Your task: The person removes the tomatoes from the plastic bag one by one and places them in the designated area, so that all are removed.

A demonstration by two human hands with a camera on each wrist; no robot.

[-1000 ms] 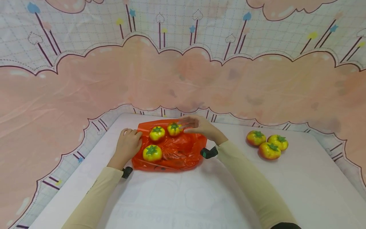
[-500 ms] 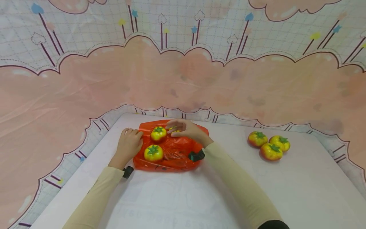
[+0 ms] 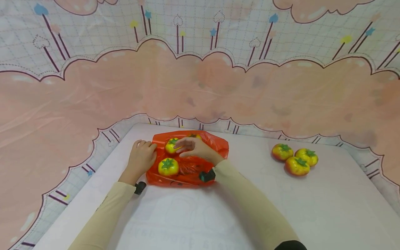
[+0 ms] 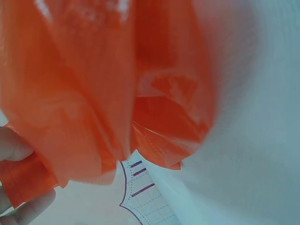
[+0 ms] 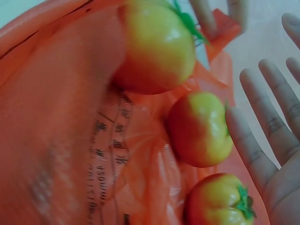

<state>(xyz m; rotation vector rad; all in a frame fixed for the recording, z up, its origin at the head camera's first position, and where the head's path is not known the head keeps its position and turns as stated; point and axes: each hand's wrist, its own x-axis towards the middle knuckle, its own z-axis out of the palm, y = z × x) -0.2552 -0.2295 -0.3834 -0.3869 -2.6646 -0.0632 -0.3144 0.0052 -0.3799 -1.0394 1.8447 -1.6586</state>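
A red plastic bag [image 3: 187, 181] lies flat on the white table. My left hand [image 3: 141, 156] pinches its left edge; in the left wrist view the fingertips [image 4: 35, 206] have the film between them. On the bag are three yellow-red persimmons with green leafy tops: a front one [image 3: 168, 168], a back left one [image 3: 170, 146] and a back right one [image 3: 195, 136], partly covered by my right hand [image 3: 200, 150]. That hand hovers beside the back left persimmon. The right wrist view shows its fingers [image 5: 269, 110] extended, with the middle persimmon [image 5: 199, 133] close to the fingertips.
Three more persimmons [image 3: 297, 166] sit grouped on the table's right side. Black wrist cameras [image 3: 207, 175] hang below both wrists. A patterned pink and white cloth [image 3: 237, 90] hangs behind the table [image 3: 312, 211]. Printed writing [image 5: 101, 164] shows on the bag.
My right hand has moved left across the bag, from the back right persimmon to the back left one. My left hand keeps its hold on the bag's edge.
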